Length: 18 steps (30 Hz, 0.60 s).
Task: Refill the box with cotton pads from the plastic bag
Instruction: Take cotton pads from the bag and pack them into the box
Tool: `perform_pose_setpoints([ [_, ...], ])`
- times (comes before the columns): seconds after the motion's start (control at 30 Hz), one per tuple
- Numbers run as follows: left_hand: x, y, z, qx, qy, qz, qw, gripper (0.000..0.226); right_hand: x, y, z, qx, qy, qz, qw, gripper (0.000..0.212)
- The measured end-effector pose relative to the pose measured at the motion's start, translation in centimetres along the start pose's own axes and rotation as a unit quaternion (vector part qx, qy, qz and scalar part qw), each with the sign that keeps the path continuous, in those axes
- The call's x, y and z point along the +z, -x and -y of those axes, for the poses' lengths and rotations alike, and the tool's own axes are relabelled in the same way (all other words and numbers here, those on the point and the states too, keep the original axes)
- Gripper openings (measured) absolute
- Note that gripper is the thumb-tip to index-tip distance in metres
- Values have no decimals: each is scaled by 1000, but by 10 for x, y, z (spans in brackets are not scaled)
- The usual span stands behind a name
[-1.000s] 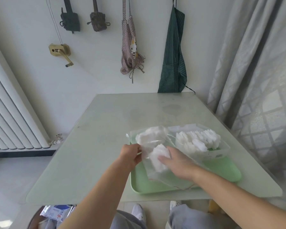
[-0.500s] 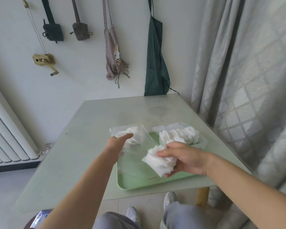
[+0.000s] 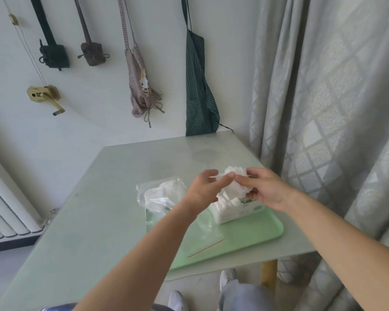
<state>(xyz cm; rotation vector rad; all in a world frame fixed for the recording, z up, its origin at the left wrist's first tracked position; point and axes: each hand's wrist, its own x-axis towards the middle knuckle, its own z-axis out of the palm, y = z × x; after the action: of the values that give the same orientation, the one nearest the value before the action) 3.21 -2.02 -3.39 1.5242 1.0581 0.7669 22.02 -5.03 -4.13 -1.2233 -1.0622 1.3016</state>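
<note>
Head view: both hands meet over the box (image 3: 236,208), which stands on the far right part of a green tray (image 3: 245,234). Between them is a bunch of cotton pads (image 3: 234,182). The left hand (image 3: 206,189) pinches its left side with curled fingers, and the right hand (image 3: 265,189) grips its right side between thumb and fingers. The bunch and the hands hide the box's opening; more white pads show through its near wall.

The plastic bag (image 3: 160,194) lies just left of the box, half on the tray's far left corner and half on the table (image 3: 112,180), with some pads inside. The left wrist and forearm cover its right edge. A thin red strip (image 3: 206,248) lies on the tray's near part.

A grey curtain (image 3: 323,86) hangs close along the table's right side. On the wall behind hang a striped apron (image 3: 200,97), a checked apron (image 3: 142,86), a dark pouch (image 3: 54,56), a brown pouch (image 3: 93,53) and a crank (image 3: 44,95). A radiator (image 3: 5,209) stands at the left.
</note>
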Motion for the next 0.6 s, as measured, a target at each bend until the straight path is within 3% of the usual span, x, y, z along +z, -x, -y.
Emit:
perform_pose_setpoints([
  [0.07,14,-7,-3,-32,62,25,997,69,-4,-1,0,-4,18,5,1000,47],
  [0.2,26,-24,-1,-36,164,-10,986,41,-16,-8,-1,7,-15,-28,999,28],
  [0.37,34,-36,1,-47,191,-22,980,38,-29,-17,-4,29,-32,-46,998,27],
  [0.43,35,-42,4,-35,91,-27,995,39,-35,-24,-4,29,-38,-81,996,28],
  [0.5,32,-46,11,21,-118,-42,992,41,-43,-31,-2,24,-15,-108,994,26],
  [0.6,27,-47,22,104,-398,16,911,48,-56,-39,-3,44,67,-90,993,15],
])
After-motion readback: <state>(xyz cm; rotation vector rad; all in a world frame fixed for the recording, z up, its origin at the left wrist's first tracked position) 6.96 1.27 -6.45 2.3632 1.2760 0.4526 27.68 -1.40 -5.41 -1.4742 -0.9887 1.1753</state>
